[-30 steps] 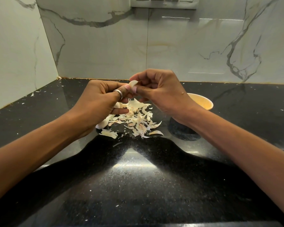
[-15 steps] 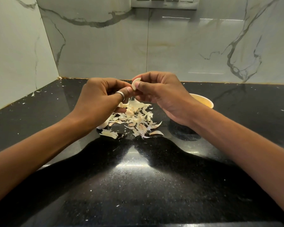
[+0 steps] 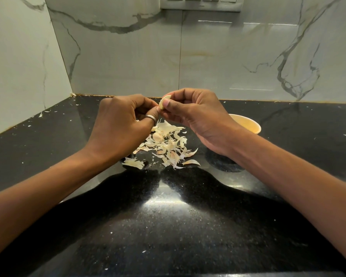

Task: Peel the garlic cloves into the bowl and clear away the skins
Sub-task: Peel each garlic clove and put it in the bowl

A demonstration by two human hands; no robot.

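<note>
Both hands meet above the skins (image 3: 164,145): right hand (image 3: 196,116) pinches a garlic clove (image 3: 164,102), left hand (image 3: 120,124) curls against it

Garlic clove (image 3: 164,102) between fingers (image 3: 170,106) above skins (image 3: 166,143)

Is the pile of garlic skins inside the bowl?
No, the skins lie in a heap on the black counter, beside the bowl.

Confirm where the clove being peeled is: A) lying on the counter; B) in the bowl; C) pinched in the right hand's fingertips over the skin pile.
C: the right hand pinches the garlic clove between thumb and fingers above the skins, the left hand meeting its lower end; the bowl stands behind the right wrist.
</note>
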